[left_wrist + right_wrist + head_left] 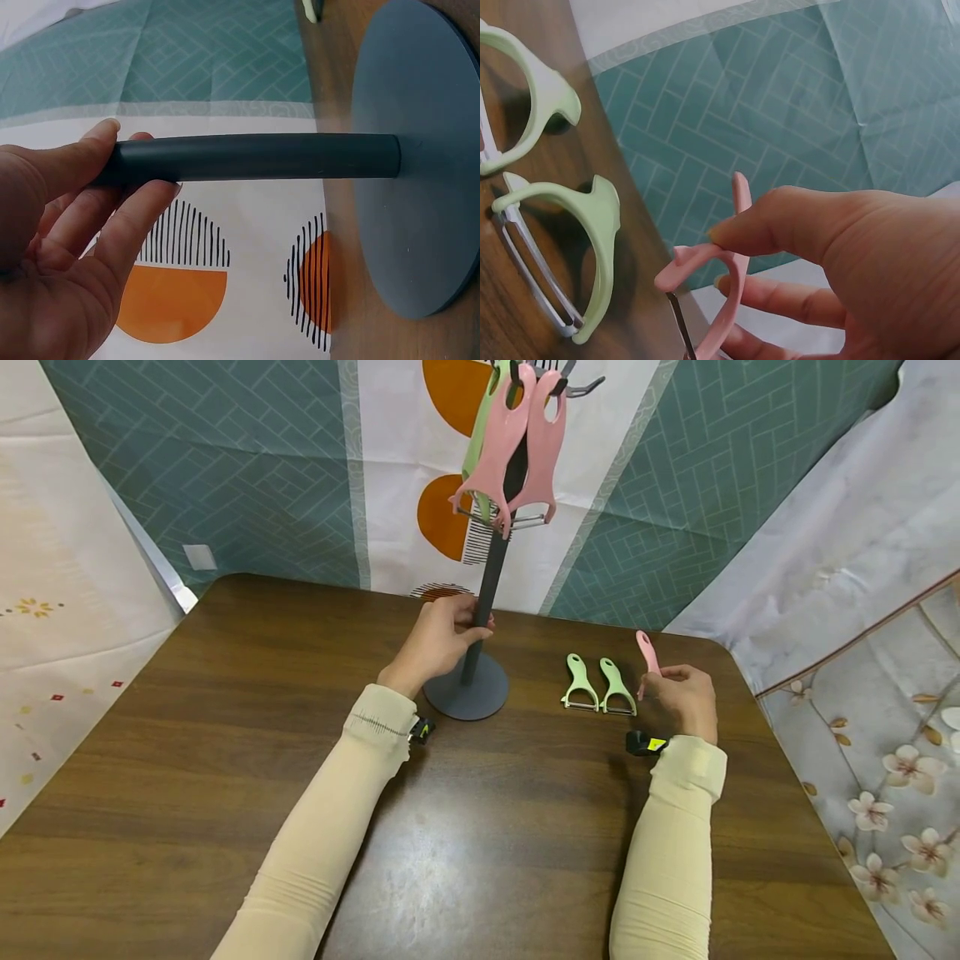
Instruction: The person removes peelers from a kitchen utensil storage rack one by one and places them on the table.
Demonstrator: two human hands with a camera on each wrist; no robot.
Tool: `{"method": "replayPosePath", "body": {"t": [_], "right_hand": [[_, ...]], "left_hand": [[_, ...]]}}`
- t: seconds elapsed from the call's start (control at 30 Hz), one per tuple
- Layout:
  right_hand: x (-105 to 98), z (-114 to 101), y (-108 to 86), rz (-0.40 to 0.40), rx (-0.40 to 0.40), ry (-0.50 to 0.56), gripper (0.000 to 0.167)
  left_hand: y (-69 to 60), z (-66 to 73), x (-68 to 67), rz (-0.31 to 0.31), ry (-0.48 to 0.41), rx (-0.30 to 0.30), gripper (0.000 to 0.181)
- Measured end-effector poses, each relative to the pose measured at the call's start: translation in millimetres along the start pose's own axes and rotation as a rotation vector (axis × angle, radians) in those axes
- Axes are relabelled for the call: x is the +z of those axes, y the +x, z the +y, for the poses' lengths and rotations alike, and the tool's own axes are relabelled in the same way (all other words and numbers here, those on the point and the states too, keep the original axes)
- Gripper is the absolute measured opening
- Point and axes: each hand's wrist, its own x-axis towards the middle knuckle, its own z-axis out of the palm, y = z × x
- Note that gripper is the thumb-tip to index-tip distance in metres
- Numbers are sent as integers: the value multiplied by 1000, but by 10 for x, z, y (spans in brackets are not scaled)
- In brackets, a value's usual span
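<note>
Peeler (647, 650), pink: pinched near its head by the right grip (684, 700), thumb against fingertips; handle projects past the fingers toward the far edge of the desk (480, 843), near the far right corner. Two green peelers (577, 672) lie just left. Left grip (437, 639) holds the pole of a dark stand (491, 578) near the far edge; pink peelers (504, 439) and green hang from its hooks (591, 388).

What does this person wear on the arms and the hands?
The left sleeve and right sleeve are long, pale cream, with wrinkled fabric and thick cuffs. Small black devices with yellow markings show at the left wrist and the right wrist. The left hand and right hand wear no gloves.
</note>
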Motion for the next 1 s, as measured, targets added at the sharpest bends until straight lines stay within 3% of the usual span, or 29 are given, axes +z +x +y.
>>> {"method": "replayPosePath", "body": {"t": [1.0], "right_hand": [[54,213,121,39,98,-99,49]], "left_hand": [[-6,0,0,-5,-18,-8,26]]}}
